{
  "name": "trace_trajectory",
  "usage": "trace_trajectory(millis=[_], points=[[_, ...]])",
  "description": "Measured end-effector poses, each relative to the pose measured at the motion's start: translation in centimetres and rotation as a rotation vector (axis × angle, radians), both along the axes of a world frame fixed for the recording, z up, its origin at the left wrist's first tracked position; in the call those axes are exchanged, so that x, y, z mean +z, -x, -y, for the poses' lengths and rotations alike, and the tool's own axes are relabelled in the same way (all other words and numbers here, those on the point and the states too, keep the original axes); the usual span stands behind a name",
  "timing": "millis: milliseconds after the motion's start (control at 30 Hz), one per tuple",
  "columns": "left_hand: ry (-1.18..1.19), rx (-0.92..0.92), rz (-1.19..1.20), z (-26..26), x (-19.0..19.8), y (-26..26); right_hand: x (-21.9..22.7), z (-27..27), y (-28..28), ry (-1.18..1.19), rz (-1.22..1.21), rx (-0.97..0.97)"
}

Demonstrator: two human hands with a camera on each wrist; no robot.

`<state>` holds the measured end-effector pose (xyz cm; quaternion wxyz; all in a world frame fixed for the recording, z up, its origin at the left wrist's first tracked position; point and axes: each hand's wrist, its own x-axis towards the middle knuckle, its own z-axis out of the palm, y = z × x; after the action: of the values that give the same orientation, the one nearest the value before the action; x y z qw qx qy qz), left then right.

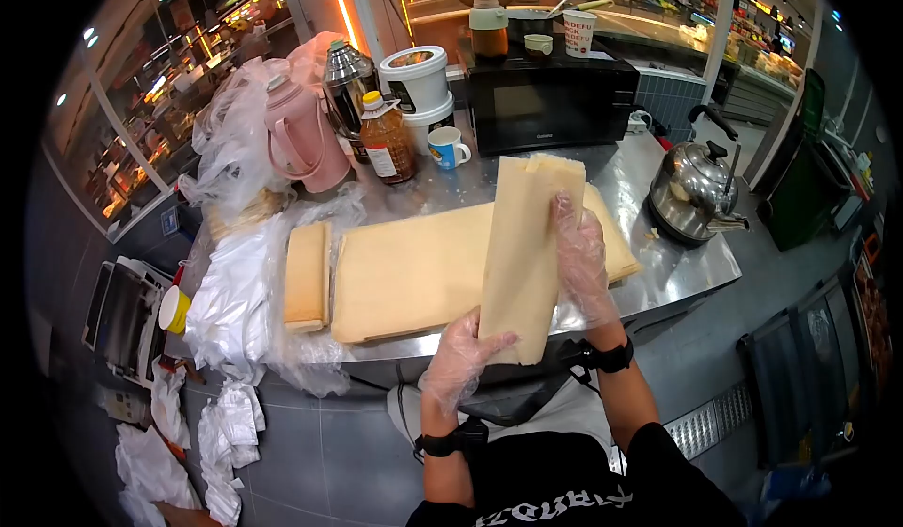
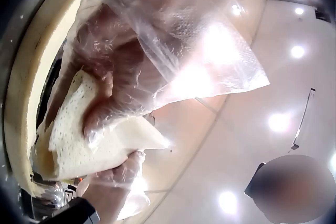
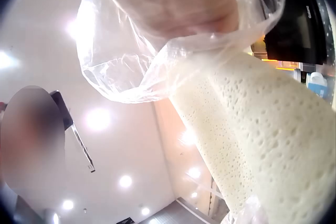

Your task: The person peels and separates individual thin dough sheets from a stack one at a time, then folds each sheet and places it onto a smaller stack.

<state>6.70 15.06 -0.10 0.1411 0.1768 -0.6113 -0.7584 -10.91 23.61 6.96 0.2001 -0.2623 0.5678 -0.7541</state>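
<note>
Both hands hold a folded, pale yellow flatbread sheet (image 1: 522, 268) nearly upright above the counter's front edge. My left hand (image 1: 459, 360), in a clear plastic glove, grips its lower left corner with the thumb across the front. Higher up, my gloved right hand (image 1: 580, 250) grips the right edge. Small pores cover the flatbread's surface (image 3: 273, 124) in the right wrist view. Behind it lies a wide stack of similar sheets (image 1: 414, 264), partly hidden by the held piece. A narrower folded stack (image 1: 307, 278) sits to the left on plastic wrap.
On the steel counter (image 1: 649, 165), a kettle (image 1: 694, 193) stands right and a black microwave (image 1: 550, 104) at the back. A pink thermos (image 1: 306, 141), syrup bottle (image 1: 387, 141), mug (image 1: 448, 148) and white tubs (image 1: 415, 76) stand back left. White plastic bags (image 1: 230, 297) hang over the left edge.
</note>
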Motion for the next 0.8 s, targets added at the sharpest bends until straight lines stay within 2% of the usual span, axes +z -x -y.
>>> trace_trajectory(millis=[33, 67, 133, 167, 267, 333, 367, 400, 500, 600, 700, 733, 800], points=[[0.002, 0.042, -0.014, -0.3, 0.1, 0.3, -0.1, 0.4, -0.1, 0.081, -0.007, -0.005], [0.107, 0.124, -0.011, 0.0, -1.8, 0.8, -0.2, 0.7, -0.5, 0.055, -0.145, -0.059], [0.155, 0.221, -0.093, -0.3, -1.3, 1.6, -0.1, 1.7, -1.1, 0.011, -0.425, -0.158], [0.176, 0.274, -0.131, -0.4, -1.0, 1.9, -0.7, 1.9, -2.0, -0.059, -0.477, -0.203], [0.115, 0.275, -0.047, 0.1, 0.5, 1.4, -3.5, 1.8, -5.2, -0.230, -0.566, -0.335], [0.218, 0.147, 0.109, 1.9, 0.1, 0.3, -4.7, 1.9, -6.1, -0.293, -0.529, -0.416], [0.275, 0.083, 0.189, 2.8, 0.1, -0.1, -5.0, 1.8, -6.1, -0.249, -0.501, -0.380], [0.406, 0.104, 0.179, 3.0, 2.0, -0.2, -5.1, 1.8, -6.0, -0.199, -0.475, -0.340], [0.120, 0.304, -0.177, 3.6, 4.5, 1.5, -5.1, 1.8, -6.7, -0.145, -0.467, -0.299], [0.132, 0.532, -0.135, 3.8, 7.9, 2.8, -5.5, 1.7, -7.2, -0.103, -0.510, -0.293], [0.045, 0.588, -0.341, 5.1, 7.5, 4.0, -7.3, 1.0, -7.6, -0.027, -0.539, -0.257], [0.126, 0.675, -0.311, 5.4, 6.9, 4.2, -7.8, 0.6, -7.7, 0.001, -0.547, -0.248], [0.282, 0.830, -0.266, 5.6, 5.6, 4.8, -7.8, -0.2, -7.6, -0.301, -0.636, -0.190]])
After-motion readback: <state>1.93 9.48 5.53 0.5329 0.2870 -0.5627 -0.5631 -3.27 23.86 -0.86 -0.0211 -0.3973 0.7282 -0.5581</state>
